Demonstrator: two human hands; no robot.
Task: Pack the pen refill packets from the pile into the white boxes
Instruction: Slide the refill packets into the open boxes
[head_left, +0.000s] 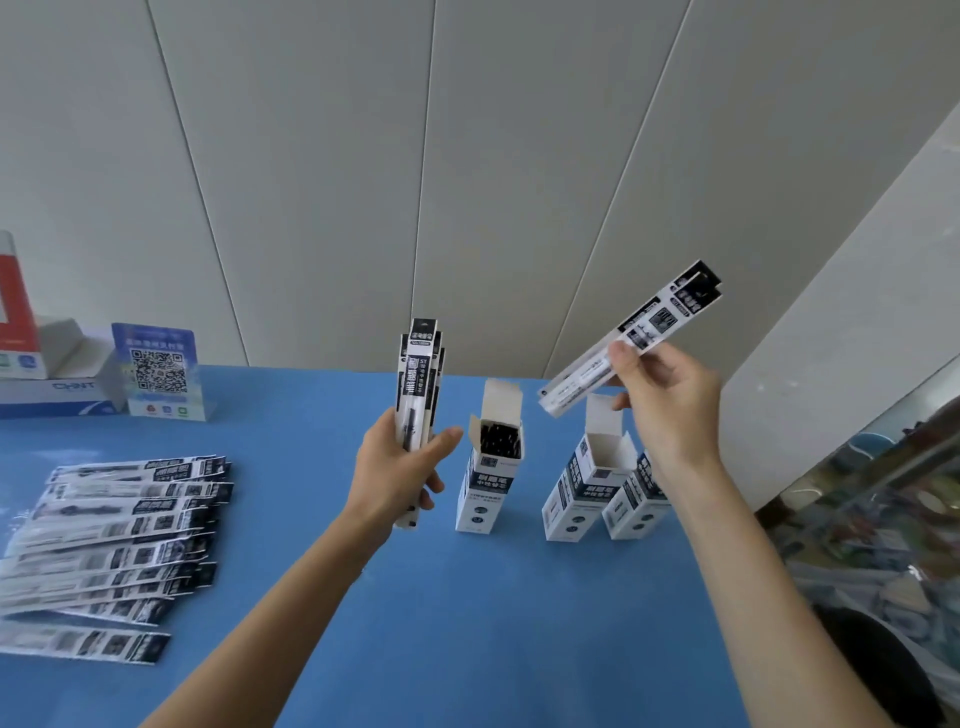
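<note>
My left hand (397, 470) grips an upright bundle of several refill packets (420, 374) above the blue table, left of the boxes. My right hand (662, 400) pinches two or so packets (636, 332), tilted, their lower end above an open white box (589, 480) that looks hollow inside. Another open white box (491, 467), left of it, shows black refill tops inside. A third white box (636, 501) leans at the right. A fanned pile of packets (114, 540) lies flat at the table's left.
The blue table (467, 623) runs to a panelled wall. At back left stand a blue QR-code sign (158, 371), a white carton (62, 384) and a red-and-white item (15, 306). A glass display case (883, 519) borders the right side.
</note>
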